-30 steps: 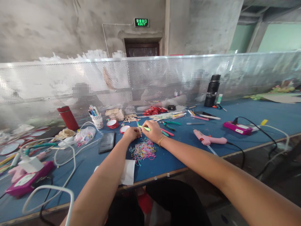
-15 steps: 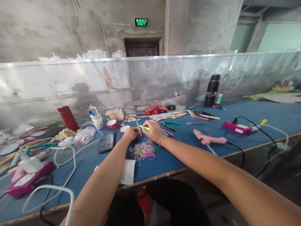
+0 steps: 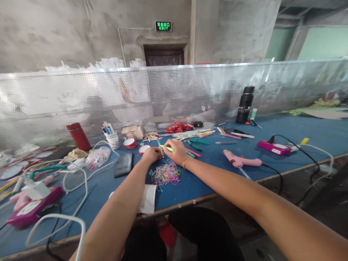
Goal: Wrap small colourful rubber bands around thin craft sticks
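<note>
Between my hands, a thin stick with a green and red upper end stands nearly upright, its lower part pinched in my left hand. My right hand is closed round a light green marker, whose front end points left at the stick. Just below both hands lies a loose pile of coloured elastic bands on the blue table. A round red-rimmed piece with a white middle rests beyond my left hand.
At the left are a phone, a cup of pens and a red flask. To the right lie pliers, a pink glue gun and a purple power strip. A black flask stands behind.
</note>
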Motion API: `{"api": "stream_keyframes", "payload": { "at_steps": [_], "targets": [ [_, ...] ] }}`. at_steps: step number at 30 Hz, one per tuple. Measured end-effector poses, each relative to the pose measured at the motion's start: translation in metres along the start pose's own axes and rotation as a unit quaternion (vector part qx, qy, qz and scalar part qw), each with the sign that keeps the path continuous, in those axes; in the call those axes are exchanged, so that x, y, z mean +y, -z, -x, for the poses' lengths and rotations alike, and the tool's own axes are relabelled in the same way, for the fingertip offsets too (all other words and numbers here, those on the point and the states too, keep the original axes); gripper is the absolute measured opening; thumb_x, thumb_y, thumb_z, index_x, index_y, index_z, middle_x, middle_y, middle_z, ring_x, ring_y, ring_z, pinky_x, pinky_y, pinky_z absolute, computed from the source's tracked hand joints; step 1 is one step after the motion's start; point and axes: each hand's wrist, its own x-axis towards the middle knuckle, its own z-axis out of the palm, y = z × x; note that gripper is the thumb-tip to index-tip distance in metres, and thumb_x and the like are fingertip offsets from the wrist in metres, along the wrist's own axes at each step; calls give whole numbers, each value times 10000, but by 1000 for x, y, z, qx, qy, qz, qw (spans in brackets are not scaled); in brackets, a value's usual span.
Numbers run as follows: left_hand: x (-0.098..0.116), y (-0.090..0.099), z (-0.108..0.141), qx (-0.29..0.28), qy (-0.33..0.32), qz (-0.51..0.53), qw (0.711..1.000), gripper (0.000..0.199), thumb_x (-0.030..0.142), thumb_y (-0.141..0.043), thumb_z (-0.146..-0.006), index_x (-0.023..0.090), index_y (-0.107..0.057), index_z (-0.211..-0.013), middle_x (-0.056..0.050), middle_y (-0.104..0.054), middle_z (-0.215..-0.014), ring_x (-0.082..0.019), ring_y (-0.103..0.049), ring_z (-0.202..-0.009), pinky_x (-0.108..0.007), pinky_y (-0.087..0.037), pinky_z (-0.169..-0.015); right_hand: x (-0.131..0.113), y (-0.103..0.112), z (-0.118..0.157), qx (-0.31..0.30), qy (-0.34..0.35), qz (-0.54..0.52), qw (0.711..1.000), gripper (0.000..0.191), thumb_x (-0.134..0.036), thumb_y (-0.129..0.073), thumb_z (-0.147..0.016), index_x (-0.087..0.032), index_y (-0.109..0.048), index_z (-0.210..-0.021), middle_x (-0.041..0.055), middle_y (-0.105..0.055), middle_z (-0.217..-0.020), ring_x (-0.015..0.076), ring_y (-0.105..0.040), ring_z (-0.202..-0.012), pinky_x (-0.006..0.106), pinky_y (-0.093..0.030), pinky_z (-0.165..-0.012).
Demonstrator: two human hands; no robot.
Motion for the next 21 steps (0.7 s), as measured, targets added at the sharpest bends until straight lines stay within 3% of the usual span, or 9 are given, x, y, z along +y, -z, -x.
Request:
{"api": "stream_keyframes", "payload": {
  "at_steps": [15,21],
  "targets": [
    [3,1,2,6,2,-14,1000,32,180,-681,-689,156,-701,-685,15,-627,-550,-86,-503,-476,-197,-373,-475,1,-2,1,6,5,9,1000,112,-308,-564,-877,-215,-585,-818,10,-632,-771,174,-540,-812,287,-336,-779],
    [12,1,8,3,38,23,999,30,148,-663,-692,143,-692,-696,14,-607,-540,-85,-500,-475,-195,-361,-464,0,-1,0,22,-7,3,1000,94,-287,-574,-868,-210,-586,-814,11,-623,-770,172,-538,-808,286,-344,-786]
  ]
}}
